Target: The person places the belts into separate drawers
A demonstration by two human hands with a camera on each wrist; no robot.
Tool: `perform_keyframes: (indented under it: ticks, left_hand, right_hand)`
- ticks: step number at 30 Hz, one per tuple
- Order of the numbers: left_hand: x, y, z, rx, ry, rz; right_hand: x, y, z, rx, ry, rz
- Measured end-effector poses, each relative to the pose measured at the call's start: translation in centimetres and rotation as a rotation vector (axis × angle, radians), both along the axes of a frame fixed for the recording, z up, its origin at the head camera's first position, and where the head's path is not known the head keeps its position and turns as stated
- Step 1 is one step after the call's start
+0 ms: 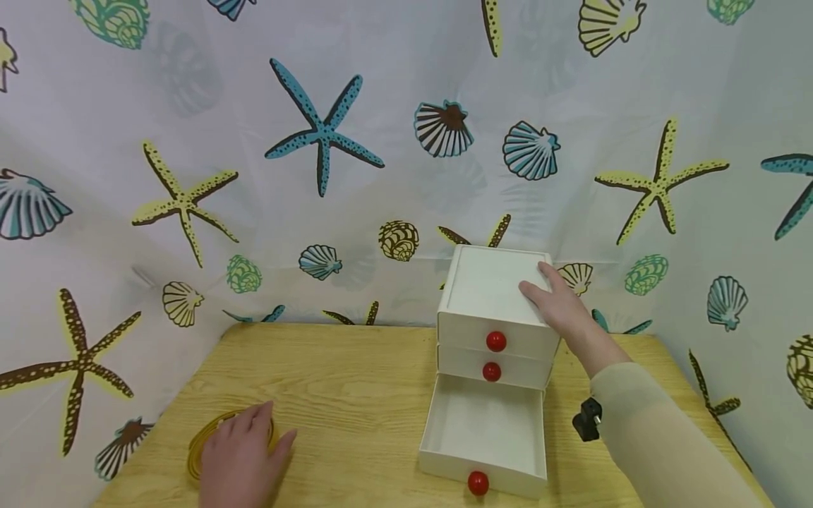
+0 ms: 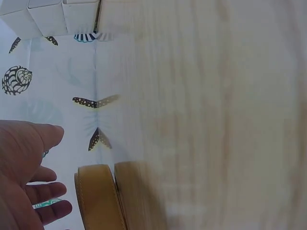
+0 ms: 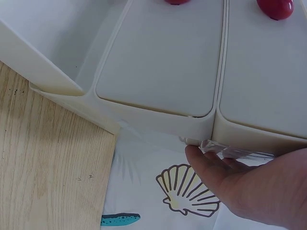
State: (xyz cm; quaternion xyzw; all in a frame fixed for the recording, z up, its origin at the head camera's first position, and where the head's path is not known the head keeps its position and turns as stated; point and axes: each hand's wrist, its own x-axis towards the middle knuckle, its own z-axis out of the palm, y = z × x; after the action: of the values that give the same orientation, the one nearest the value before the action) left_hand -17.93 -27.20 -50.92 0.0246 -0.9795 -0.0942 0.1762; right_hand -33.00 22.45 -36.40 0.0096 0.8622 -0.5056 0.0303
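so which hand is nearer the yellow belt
Left. The left hand rests on the coiled belt at the table's front left; the right hand lies on the drawer unit.

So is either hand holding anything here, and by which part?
Nothing gripped. The right hand rests on the drawer unit top; left hand lies over the coiled belt.

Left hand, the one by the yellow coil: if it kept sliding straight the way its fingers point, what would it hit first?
The left hand already lies on the coiled yellow belt, fingers pointing up the table and slightly right. Beyond the belt the bare wooden table looks free up to the seashell backdrop. The white drawer unit seems off to the right, though depth is unclear.
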Motion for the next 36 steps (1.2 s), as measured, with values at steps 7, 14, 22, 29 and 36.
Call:
perform_keyframes:
  ticks: [7, 14, 22, 29, 36]
  left_hand:
    - [0.1, -0.8, 0.0, 0.001, -0.057, 0.032]
    - [0.2, -1.2, -0.1, -0.007, -0.026, 0.047]
    - [0.3, -1.1, -0.8, -0.021, 0.118, 0.052]
    - [0.4, -1.5, -1.2, -0.049, 0.276, 0.007]
    - [0.3, -1.9, -0.8, -0.039, 0.13, 0.003]
  right_hand:
    - [0.0, -0.1, 0.1, 0.001, -0.003, -0.002]
    - [0.0, -0.1, 0.1, -0.004, 0.001, 0.003]
    - [0.1, -0.1, 0.1, -0.004, -0.009, -0.002]
    - [0.0, 0.0, -0.1, -0.008, -0.002, 0.001]
    - [0.0, -0.1, 0.0, -0.008, -0.001, 0.005]
